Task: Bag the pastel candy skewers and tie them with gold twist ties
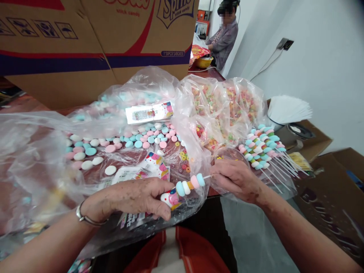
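Observation:
My right hand (237,180) pinches the white stick of a candy skewer (187,187), threaded with blue, white, orange and pink pieces. The skewer's far end points left, into or against a small printed wrapper (170,198). Around that wrapper my left hand (142,195) is closed, thumb below and fingers above. Just beyond it, more printed wrappers (155,163) lie on the plastic sheet. Loose pastel candies (110,170) and small fruit-coloured rings (184,156) are spread behind my hands. Finished-looking skewers (263,146) are piled to the right, sticks toward me.
A large cardboard carton (57,72) stands at the back left. Clear bags of ring candies (227,102) and a banded stack of printed cards (149,112) sit behind. White sticks (290,110) are at the right, near an open box (315,140). Another person (226,40) works at the back.

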Available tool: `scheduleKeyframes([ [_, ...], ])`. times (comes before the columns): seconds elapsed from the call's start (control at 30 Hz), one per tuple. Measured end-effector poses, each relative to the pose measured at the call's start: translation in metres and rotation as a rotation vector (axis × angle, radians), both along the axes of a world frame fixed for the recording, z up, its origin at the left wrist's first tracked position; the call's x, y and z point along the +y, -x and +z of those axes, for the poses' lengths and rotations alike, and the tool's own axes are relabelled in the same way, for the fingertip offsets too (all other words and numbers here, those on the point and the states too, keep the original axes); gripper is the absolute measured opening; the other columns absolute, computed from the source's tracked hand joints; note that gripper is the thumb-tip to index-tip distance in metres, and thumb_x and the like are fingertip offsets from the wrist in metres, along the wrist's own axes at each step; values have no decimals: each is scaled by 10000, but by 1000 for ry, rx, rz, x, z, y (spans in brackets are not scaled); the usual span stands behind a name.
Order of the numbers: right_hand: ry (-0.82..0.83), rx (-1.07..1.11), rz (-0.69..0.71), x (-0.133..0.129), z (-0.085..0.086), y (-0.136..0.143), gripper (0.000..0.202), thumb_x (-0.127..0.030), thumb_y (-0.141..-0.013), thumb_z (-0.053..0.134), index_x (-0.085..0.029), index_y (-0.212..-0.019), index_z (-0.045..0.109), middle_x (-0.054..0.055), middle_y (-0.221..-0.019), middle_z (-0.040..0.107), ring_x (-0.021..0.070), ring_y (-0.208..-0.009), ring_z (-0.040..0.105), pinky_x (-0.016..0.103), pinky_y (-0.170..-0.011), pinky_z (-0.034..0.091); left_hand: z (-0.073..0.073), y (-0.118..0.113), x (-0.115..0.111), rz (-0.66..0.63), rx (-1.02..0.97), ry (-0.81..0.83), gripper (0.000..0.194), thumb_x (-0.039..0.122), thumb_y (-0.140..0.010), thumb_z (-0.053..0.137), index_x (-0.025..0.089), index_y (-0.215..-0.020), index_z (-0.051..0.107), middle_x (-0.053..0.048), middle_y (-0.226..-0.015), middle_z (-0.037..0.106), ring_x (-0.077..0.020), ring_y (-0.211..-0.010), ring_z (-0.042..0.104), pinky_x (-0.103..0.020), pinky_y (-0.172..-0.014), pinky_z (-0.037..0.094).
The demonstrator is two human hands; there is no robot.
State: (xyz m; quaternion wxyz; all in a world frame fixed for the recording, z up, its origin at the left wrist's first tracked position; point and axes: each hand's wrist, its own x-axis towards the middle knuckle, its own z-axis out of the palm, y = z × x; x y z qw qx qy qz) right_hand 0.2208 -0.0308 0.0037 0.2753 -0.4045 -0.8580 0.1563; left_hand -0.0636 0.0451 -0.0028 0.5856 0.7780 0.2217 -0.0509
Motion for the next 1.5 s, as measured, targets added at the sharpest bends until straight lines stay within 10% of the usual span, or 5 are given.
scheduleKeyframes([
  [0.3, 77, -54, 19, -6, -15, 4, 248, -144, -937, 408, -192, -737, 546, -16, -659, 555, 111, -600, 468, 228, -589, 344, -2, 1, -1, 162, 101, 231, 287, 366, -803, 677, 213, -1043, 639, 34, -812, 590, -122, -641, 523, -192, -540, 433],
  [0.7, -44, -134, 10, -7, -10, 6, 221, -162, -937, 442, -178, -769, 586, 17, -709, 594, 137, -660, 498, 258, -638, 360, -9, 1, -4, 137, 143, 136, 261, 424, -826, 664, 203, -952, 607, 57, -652, 556, -114, -531, 519, -206, -505, 376],
  [0.97, 475, 26, -6, 0, -17, 14, 262, -125, -887, 452, -184, -632, 454, -70, -592, 390, 75, -557, 372, 205, -529, 278, -6, -3, -7, 91, 89, 17, 356, 462, -792, 699, 186, -1004, 623, 41, -730, 588, -141, -663, 533, -214, -566, 392],
  [1.3, -141, -81, 154, -1, -10, 20, 227, -155, -917, 461, -159, -734, 597, 6, -668, 542, 127, -628, 430, 272, -616, 296, -15, -1, -10, 217, 134, 462, 458, 415, -700, 790, 201, -1000, 516, 66, -648, 567, -100, -476, 488, -194, -421, 333],
  [1.5, 523, -9, -58, -10, -9, 30, 243, -141, -860, 474, -181, -621, 469, -67, -566, 393, 79, -536, 363, 214, -515, 250, -13, -5, -21, 143, 54, 12, 362, 424, -805, 715, 231, -1065, 551, 20, -873, 613, -152, -729, 551, -244, -629, 402],
])
